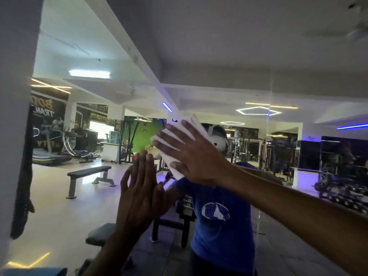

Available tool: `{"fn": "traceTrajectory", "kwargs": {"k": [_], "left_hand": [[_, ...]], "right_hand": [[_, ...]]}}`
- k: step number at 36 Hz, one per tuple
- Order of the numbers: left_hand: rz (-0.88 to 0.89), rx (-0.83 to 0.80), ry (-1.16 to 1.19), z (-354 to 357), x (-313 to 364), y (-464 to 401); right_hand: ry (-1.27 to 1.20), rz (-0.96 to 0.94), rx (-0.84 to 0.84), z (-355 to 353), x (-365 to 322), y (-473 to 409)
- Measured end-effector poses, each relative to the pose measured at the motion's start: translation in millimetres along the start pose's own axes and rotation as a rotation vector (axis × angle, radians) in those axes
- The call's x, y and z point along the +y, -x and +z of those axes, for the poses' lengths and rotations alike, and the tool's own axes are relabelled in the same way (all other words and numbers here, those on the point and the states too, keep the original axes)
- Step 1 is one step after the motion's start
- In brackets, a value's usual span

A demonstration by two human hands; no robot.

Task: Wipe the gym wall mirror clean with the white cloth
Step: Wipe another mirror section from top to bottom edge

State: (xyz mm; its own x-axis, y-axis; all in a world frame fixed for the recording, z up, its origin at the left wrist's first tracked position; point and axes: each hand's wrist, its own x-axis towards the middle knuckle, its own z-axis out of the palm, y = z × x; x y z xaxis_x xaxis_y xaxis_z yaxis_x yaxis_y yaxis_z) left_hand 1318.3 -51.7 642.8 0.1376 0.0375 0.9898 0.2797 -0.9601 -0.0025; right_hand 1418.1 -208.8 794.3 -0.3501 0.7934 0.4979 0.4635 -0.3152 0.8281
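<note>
The wall mirror (pixel 258 72) fills most of the head view and reflects the gym and a person in a blue shirt. My right hand (pixel 191 154) presses a folded white cloth (pixel 180 126) flat against the glass at mid height, fingers spread over it. My left hand (pixel 139 188) lies flat on the mirror just below and left of the cloth, fingers together and pointing up, holding nothing. Part of the cloth is hidden under my right hand.
A white wall or pillar (pixel 14 116) borders the mirror on the left, with a dark strap (pixel 23 196) hanging along it. Reflected in the glass are a flat bench (pixel 89 172), treadmills (pixel 51 154) and a dumbbell rack (pixel 342 192).
</note>
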Motion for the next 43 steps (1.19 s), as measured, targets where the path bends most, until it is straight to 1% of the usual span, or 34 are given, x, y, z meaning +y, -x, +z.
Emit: {"fn": "traceTrajectory", "kwargs": {"k": [2, 5, 7, 8, 9, 10, 11, 14, 17, 18, 19, 20, 22, 25, 27, 28, 29, 32, 34, 36, 37, 39, 41, 43], "left_hand": [[0.009, -0.028, 0.011, 0.3, -7.3, 4.1], [0.029, -0.036, 0.033, 3.0, -14.8, 13.5], [0.038, 0.003, 0.047, 7.2, -14.9, 19.3], [0.034, 0.018, 0.046, 9.7, -14.5, 21.4], [0.03, 0.024, 0.037, 11.9, -14.6, 22.8], [0.028, 0.025, 0.023, 14.4, -15.7, 23.2], [0.023, 0.026, 0.012, 16.9, -16.9, 23.2], [0.013, 0.028, -0.024, 20.7, -19.0, 22.4], [0.034, 0.02, -0.035, 21.9, -25.3, 25.6], [0.045, 0.017, -0.025, 21.8, -27.5, 26.7], [0.052, 0.015, -0.009, 21.6, -29.4, 27.8], [0.056, 0.016, 0.006, 21.2, -30.3, 29.2], [0.06, 0.024, 0.008, 20.5, -30.4, 31.7], [0.05, 0.034, -0.009, 20.2, -30.2, 38.7], [0.025, 0.061, -0.014, 22.9, -28.2, 48.6], [0.014, 0.08, -0.016, 24.7, -26.5, 53.9], [0.0, 0.096, -0.016, 26.1, -24.6, 58.8], [-0.025, 0.097, -0.012, 25.9, -19.1, 72.0], [-0.031, 0.075, -0.014, 22.0, -17.0, 76.9], [-0.05, 0.027, -0.041, 16.1, -13.6, 77.3], [-0.075, -0.004, -0.058, 12.8, -10.5, 75.2], [-0.096, -0.038, -0.103, 9.0, -0.5, 67.2], [-0.071, -0.067, -0.147, 11.4, 17.7, 58.6], [0.001, -0.073, -0.139, 14.7, 49.1, 52.9]], "right_hand": [[0.036, 0.121, 0.034, -4.5, 21.7, 23.7], [0.063, 0.485, 0.077, -11.3, 37.7, 59.0], [0.084, 0.733, 0.122, -12.0, 23.0, 57.7], [0.089, 0.812, 0.149, -10.3, 10.2, 47.0], [0.082, 0.84, 0.164, -8.0, -3.8, 32.0], [0.065, 0.811, 0.168, -5.4, -17.5, 14.5], [0.051, 0.737, 0.16, -2.6, -29.9, -3.4], [0.049, 0.441, 0.098, 3.8, -55.5, -38.6], [0.091, 0.162, 0.056, 7.2, -56.7, -33.3], [0.094, 0.117, 0.062, 6.5, -51.3, -24.2], [0.089, 0.11, 0.074, 5.7, -43.4, -12.2], [0.084, 0.139, 0.087, 4.3, -33.8, 2.2], [0.105, 0.272, 0.131, 2.3, -11.2, 37.0], [0.161, 0.579, 0.175, 1.5, 8.6, 87.3], [0.189, 0.753, 0.209, 7.4, -8.4, 94.4], [0.197, 0.78, 0.232, 13.0, -25.0, 90.2], [0.187, 0.748, 0.239, 19.0, -44.4, 83.6], [0.131, 0.434, 0.176, 33.9, -99.6, 73.7], [0.103, 0.278, 0.112, 30.6, -107.4, 85.0], [0.132, 0.228, 0.083, 23.4, -89.9, 105.3], [0.166, 0.256, 0.088, 20.2, -75.0, 118.3], [0.218, 0.413, 0.153, 16.3, -29.4, 155.0], [0.249, 0.628, 0.185, 9.4, 21.7, 209.7], [0.258, 0.795, 0.158, 0.0, 58.8, 263.7]]}}
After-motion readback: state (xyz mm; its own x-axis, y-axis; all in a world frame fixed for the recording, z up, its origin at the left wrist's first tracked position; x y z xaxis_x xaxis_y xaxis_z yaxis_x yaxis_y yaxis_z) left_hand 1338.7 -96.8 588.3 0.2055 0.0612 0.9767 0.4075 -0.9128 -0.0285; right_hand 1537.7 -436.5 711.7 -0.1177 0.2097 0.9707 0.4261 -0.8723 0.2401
